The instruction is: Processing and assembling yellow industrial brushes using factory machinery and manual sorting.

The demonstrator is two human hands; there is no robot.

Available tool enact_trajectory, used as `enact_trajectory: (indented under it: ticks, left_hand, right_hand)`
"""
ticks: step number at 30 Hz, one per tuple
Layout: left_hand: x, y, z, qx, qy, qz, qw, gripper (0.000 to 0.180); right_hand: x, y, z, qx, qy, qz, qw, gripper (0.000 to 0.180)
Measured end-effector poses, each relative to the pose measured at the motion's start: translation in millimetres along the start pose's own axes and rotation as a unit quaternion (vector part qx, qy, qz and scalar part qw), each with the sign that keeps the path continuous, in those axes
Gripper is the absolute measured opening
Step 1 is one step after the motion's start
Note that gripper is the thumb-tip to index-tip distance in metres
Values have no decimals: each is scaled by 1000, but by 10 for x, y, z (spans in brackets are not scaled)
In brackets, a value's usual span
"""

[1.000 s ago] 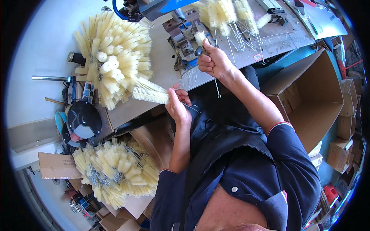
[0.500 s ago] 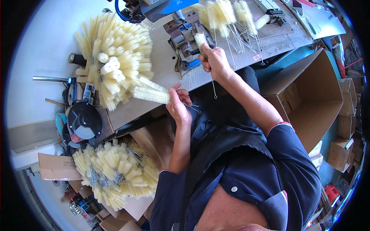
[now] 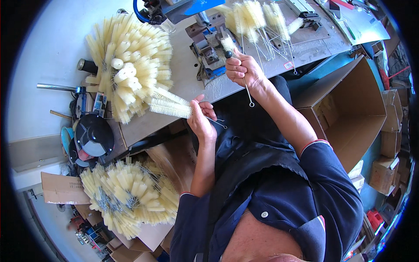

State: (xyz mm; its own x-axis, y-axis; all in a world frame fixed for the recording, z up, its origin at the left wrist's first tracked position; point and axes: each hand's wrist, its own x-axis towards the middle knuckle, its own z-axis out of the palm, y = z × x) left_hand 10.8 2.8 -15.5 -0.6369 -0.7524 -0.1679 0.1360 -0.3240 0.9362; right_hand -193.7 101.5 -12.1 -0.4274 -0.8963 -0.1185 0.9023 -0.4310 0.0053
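My left hand (image 3: pixel 203 120) is closed around the wire stems of a couple of pale bristle brushes (image 3: pixel 170 106). Their bristle heads point left toward the big pile, and their looped wire ends stick out to the right. At the bench edge, my right hand (image 3: pixel 246 73) grips another brush by its wire stem (image 3: pixel 248 95), with the loop hanging below the fist. Pale bristles (image 3: pixel 227 43) show above that hand, against a metal clamping fixture (image 3: pixel 208 48). A round black knob (image 3: pixel 228 54) sits right by its fingertips; whether the fingers touch it cannot be made out.
A large heap of pale brushes (image 3: pixel 135 65) covers the left of the bench (image 3: pixel 187 83). More brushes (image 3: pixel 253 22) lie behind the fixture. Below left is a carton of brushes (image 3: pixel 131 192). An open cardboard box (image 3: pixel 349 113) stands at right, and a black round tool (image 3: pixel 94 135) at left.
My right hand has turned and slid slightly down, bringing the black knob into sight. The hanging wire loop has swung right and up. My left hand has barely moved.
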Motion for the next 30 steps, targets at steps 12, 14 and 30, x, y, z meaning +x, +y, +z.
enact_trajectory:
  ticks: [12, 14, 30]
  left_hand:
    - [-41, 14, 44, 6, -5, 5, 1000, 49]
    - [-39, 30, 52, 1, -4, 5, 1000, 49]
    - [-43, 25, 74, -10, -21, -30, 999, 43]
  right_hand:
    - [-2, 44, 5, -58, 43, -7, 997, 32]
    - [-27, 27, 23, -92, 66, -12, 994, 31]
    - [-455, -625, 177, -439, 207, -198, 851, 41]
